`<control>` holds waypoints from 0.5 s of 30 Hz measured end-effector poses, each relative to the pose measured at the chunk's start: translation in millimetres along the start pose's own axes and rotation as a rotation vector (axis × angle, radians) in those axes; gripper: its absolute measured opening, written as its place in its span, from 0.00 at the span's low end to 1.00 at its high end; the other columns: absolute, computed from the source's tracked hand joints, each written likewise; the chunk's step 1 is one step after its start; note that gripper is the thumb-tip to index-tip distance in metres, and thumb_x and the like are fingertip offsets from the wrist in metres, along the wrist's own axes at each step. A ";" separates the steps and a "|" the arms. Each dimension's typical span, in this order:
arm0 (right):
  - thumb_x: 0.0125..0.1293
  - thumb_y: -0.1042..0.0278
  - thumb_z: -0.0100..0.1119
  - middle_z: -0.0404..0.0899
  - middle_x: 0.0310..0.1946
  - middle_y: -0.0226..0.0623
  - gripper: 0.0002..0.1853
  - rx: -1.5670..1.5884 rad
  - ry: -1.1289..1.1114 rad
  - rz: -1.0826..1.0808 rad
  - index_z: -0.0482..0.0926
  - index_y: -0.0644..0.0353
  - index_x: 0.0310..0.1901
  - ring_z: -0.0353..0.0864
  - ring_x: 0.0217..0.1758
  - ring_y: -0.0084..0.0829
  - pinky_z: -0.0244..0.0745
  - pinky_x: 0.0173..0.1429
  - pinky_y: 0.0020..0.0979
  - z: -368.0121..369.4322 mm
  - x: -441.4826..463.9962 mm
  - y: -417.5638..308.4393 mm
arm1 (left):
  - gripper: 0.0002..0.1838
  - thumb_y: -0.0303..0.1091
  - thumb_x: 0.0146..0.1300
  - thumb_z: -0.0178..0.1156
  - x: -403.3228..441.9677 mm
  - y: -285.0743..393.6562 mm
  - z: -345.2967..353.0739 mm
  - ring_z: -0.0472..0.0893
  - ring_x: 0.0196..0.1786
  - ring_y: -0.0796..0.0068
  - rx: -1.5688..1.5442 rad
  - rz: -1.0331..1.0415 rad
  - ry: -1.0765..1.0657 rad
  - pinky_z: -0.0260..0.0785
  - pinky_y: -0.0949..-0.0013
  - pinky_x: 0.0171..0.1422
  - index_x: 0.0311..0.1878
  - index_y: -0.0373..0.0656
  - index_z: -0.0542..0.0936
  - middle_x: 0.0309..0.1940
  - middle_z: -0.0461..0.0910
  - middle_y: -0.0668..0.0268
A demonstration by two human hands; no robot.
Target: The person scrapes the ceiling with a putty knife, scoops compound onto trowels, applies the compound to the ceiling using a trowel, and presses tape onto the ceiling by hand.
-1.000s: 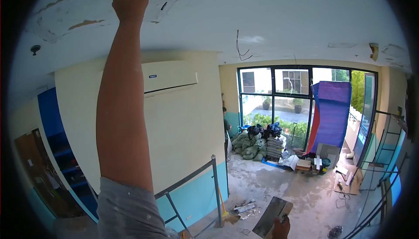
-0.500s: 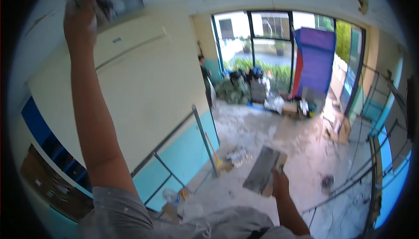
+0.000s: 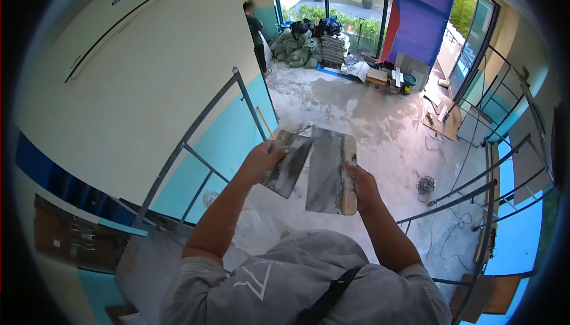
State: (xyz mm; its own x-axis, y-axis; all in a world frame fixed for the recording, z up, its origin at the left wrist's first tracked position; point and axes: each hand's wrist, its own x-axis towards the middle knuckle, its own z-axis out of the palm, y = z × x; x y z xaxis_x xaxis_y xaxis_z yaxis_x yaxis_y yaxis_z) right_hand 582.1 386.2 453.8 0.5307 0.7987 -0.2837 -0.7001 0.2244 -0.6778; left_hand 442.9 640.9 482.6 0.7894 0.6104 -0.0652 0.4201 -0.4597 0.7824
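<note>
My left hand (image 3: 260, 163) is closed around the near edge of a wide scraper (image 3: 291, 167), whose grey metal blade is smeared and tilted. In my right hand (image 3: 364, 188) is a larger wide scraper (image 3: 325, 169), gripped by the pale, worn strip along its right edge, with my thumb on top. Both blades are in front of my chest, side by side, their near edges very close or touching at the top. Whether they touch cannot be made out. Grey smears cover both faces.
Metal scaffold rails (image 3: 205, 120) rise on my left, and more rails (image 3: 475, 197) curve on the right. Far below is a stained floor (image 3: 380, 111) with a coil of wire (image 3: 426, 186). A person (image 3: 256, 37) stands by the wall near green sacks (image 3: 297, 49). A purple panel (image 3: 418, 19) leans at the windows.
My left hand has come down from the ceiling with its scraper to chest height. My right hand has lifted its scraper beside it. The view has tilted downward.
</note>
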 end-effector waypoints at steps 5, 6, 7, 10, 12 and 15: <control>0.69 0.61 0.53 0.78 0.44 0.42 0.21 0.053 0.030 -0.173 0.68 0.67 0.57 0.82 0.44 0.36 0.80 0.48 0.39 1.8 -12.9 -39.8 | 0.26 0.43 0.61 0.64 -21.9 -30.6 9.7 0.79 0.37 0.70 -0.324 -0.197 0.324 0.71 0.66 0.44 0.55 0.36 0.70 0.36 0.79 0.58; 0.69 0.61 0.53 0.78 0.45 0.42 0.21 0.049 0.059 -0.188 0.67 0.66 0.58 0.82 0.45 0.36 0.80 0.49 0.40 4.4 -11.6 -40.8 | 0.21 0.36 0.64 0.62 -30.2 -20.9 8.0 0.77 0.38 0.75 -0.675 -0.184 0.330 0.71 0.69 0.43 0.56 0.39 0.68 0.36 0.77 0.63; 0.69 0.61 0.53 0.78 0.46 0.43 0.22 0.045 0.087 -0.205 0.67 0.66 0.58 0.82 0.45 0.37 0.80 0.49 0.41 3.8 -11.0 -42.6 | 0.20 0.34 0.64 0.61 -36.5 -12.5 12.3 0.77 0.39 0.76 -0.775 -0.108 0.408 0.71 0.69 0.44 0.56 0.39 0.68 0.37 0.77 0.64; 0.70 0.60 0.50 0.78 0.48 0.46 0.22 0.147 0.122 -0.124 0.67 0.69 0.59 0.81 0.48 0.41 0.78 0.53 0.44 -14.2 7.5 -24.5 | 0.16 0.28 0.66 0.56 -59.8 20.2 42.3 0.75 0.44 0.74 -1.010 0.117 0.657 0.69 0.70 0.48 0.56 0.38 0.68 0.41 0.75 0.63; 0.70 0.60 0.50 0.78 0.48 0.46 0.23 0.182 0.161 -0.074 0.67 0.69 0.59 0.81 0.48 0.42 0.77 0.54 0.45 -17.1 13.4 -15.1 | 0.15 0.27 0.65 0.56 -81.3 21.4 58.6 0.76 0.45 0.69 -0.313 0.493 0.670 0.69 0.68 0.51 0.54 0.38 0.70 0.42 0.75 0.61; 0.70 0.60 0.51 0.78 0.47 0.46 0.22 0.175 0.164 -0.073 0.68 0.69 0.58 0.81 0.48 0.41 0.78 0.54 0.45 -16.1 17.0 -8.3 | 0.12 0.26 0.64 0.56 -97.4 42.0 80.4 0.77 0.48 0.58 -0.025 0.895 0.560 0.70 0.62 0.54 0.50 0.36 0.74 0.44 0.76 0.55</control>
State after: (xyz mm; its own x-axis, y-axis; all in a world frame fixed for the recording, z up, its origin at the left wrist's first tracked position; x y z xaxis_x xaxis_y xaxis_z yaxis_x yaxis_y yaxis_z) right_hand 604.6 388.9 443.7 0.6436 0.6788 -0.3537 -0.7212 0.3831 -0.5771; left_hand 419.7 510.2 472.0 0.4850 0.2692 0.8321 -0.2271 -0.8800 0.4171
